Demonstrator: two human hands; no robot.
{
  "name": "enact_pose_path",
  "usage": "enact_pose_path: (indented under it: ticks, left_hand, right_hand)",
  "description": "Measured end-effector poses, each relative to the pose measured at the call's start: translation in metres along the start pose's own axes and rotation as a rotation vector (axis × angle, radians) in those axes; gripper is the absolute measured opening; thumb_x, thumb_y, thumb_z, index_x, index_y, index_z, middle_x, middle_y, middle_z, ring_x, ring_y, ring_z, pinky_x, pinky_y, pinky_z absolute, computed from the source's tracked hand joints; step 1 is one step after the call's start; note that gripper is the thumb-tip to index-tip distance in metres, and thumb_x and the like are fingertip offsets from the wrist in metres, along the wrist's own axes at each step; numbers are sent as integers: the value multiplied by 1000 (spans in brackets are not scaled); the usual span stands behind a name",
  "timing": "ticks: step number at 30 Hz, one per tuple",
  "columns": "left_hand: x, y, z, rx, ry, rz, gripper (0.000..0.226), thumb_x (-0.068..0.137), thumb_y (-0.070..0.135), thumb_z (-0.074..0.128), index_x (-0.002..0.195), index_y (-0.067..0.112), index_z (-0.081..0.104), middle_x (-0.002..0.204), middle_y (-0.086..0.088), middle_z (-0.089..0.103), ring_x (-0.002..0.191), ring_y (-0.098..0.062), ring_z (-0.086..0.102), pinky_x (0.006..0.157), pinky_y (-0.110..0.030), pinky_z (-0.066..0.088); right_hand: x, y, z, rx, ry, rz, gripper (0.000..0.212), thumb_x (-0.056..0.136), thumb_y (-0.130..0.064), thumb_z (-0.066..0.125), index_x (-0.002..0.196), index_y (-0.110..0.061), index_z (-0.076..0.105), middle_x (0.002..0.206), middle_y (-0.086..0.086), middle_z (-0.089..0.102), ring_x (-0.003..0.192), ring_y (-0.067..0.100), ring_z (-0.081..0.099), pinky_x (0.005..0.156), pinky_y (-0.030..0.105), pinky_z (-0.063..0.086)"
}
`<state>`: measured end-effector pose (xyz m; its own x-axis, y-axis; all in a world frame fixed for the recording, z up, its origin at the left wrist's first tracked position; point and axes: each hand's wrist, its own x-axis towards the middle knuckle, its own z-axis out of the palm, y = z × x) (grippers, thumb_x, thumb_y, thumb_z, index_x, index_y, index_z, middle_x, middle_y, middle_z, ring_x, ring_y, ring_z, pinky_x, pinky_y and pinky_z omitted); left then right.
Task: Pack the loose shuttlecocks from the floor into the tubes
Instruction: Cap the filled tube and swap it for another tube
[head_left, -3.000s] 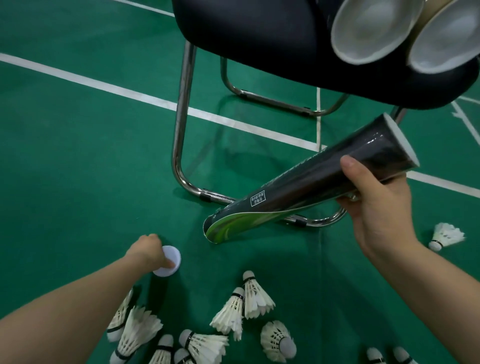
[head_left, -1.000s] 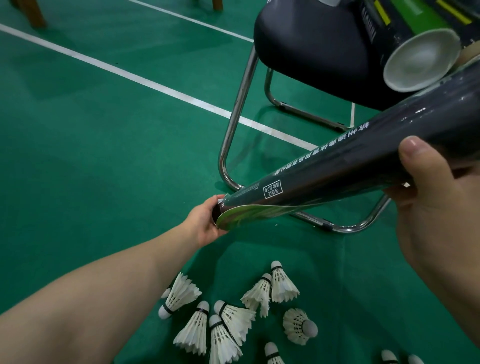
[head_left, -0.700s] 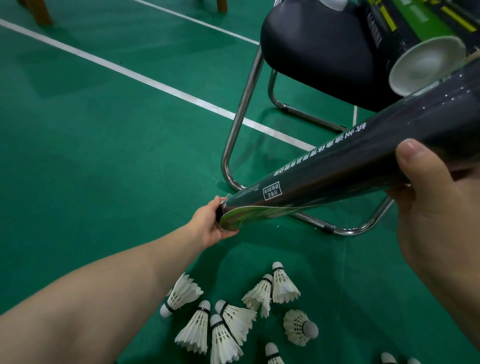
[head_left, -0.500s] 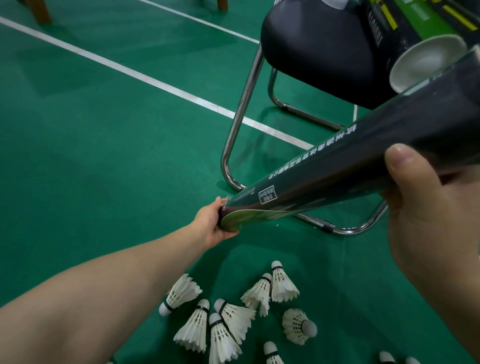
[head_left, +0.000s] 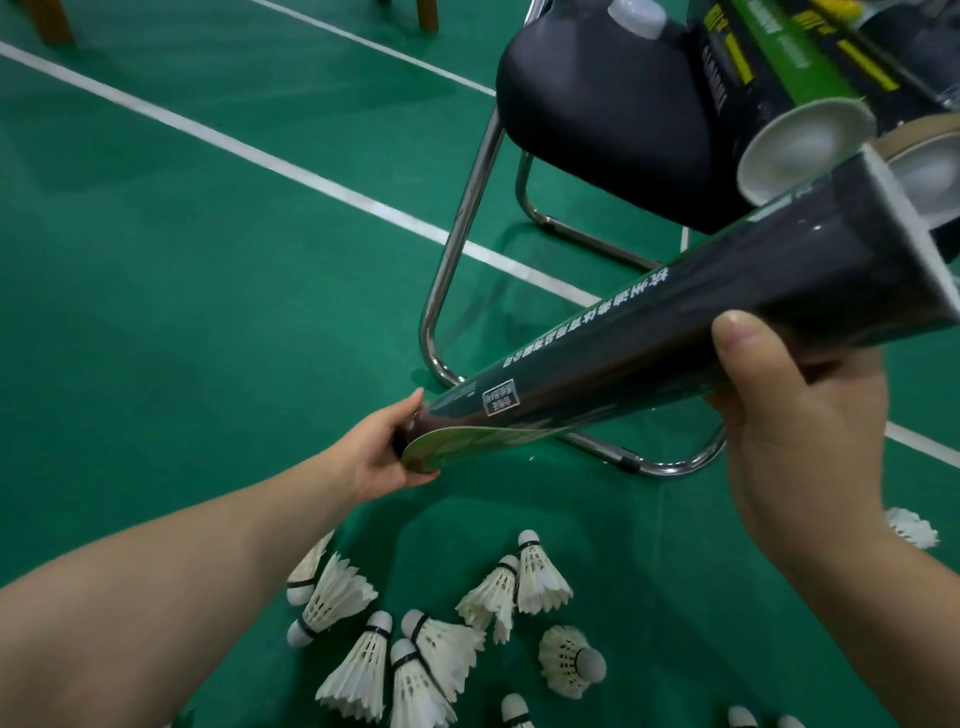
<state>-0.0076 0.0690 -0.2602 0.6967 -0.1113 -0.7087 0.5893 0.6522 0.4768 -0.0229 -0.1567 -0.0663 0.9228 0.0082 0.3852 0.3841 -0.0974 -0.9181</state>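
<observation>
Held up: long dark shiny tube (head_left: 649, 353), slanting down from right hand (head_left: 795, 441) to left hand (head_left: 379, 457). Right hand wraps it near open white-rimmed end, thumb on top, fingers curled under. Left hand cups low end, thumb above, fingers below. Under both hands, white feather shuttlecocks (head_left: 441, 649) lie on green floor (head_left: 156, 260).

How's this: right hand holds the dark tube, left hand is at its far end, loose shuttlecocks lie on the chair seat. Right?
No. The head view shows the loose shuttlecocks on the green floor, not the chair seat. Right hand holding the dark tube and left hand at its far end are correct.
</observation>
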Motion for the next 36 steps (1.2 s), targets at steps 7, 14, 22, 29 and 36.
enact_pose_path:
  ticks: [7, 14, 22, 29, 36]
  left_hand:
    - [7, -10, -10, -69, -86, -20, 23, 81, 29, 53, 94, 11, 55, 101, -15, 59, 94, -33, 55, 85, -46, 43]
    - [3, -18, 5, -164, -87, -33, 17, 73, 30, 57, 82, 16, 54, 97, -15, 60, 91, -31, 54, 85, -41, 42]
    - [-3, -18, -5, -176, -53, -33, 25, 81, 36, 56, 99, 19, 58, 110, -24, 58, 104, -46, 53, 96, -57, 38]
    - [-11, -6, -5, -208, -20, -21, 17, 79, 35, 59, 74, 19, 55, 94, -14, 60, 87, -31, 55, 71, -39, 50]
    - [-12, -2, -24, -166, 64, 38, 20, 91, 31, 52, 77, 16, 53, 86, -11, 59, 82, -27, 54, 77, -40, 44]
  right_hand:
    - [21, -11, -12, -21, 72, 76, 95, 40, -63, 82, 117, -18, 48, 107, -5, 66, 101, 14, 64, 92, 52, 50]
    - [24, -23, -11, -154, 108, 3, 98, 53, -45, 76, 136, -17, 32, 119, -4, 59, 103, 4, 60, 93, 38, 51]
    - [22, -10, -13, -74, 117, 80, 82, 53, -43, 77, 123, -21, 40, 101, -15, 65, 99, 9, 64, 90, 49, 51]
    - [27, -11, -25, -115, 110, 120, 117, 43, -59, 81, 141, -28, 25, 118, -10, 58, 110, 6, 59, 101, 45, 45]
    - [46, -24, -44, -373, -70, 242, 43, 61, -50, 56, 101, -36, 64, 92, -12, 62, 89, 11, 57, 86, 40, 48]
